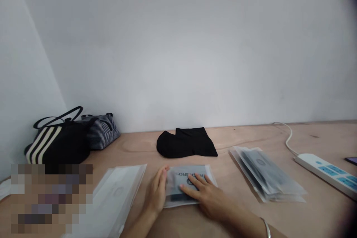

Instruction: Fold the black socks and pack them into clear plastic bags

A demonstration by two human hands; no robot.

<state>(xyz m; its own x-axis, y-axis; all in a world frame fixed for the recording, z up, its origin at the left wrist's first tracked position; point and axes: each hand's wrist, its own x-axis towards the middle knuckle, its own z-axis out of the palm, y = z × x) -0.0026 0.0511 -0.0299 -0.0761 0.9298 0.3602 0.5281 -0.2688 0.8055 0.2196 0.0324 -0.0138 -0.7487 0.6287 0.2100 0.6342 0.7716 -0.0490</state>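
Pressing the bag [180, 178], in front of the cloth [185, 145], with right hand [209, 195] spread wide; touching its edge with left hand [157, 189], fingers together. Seemingly done with the stack [269, 174] right of the cloth, not the sleeves [111, 197] left.

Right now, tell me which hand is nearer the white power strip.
Right. The right hand lies on the middle packet, left of the white power strip; the left hand is farther off, at that packet's left edge.
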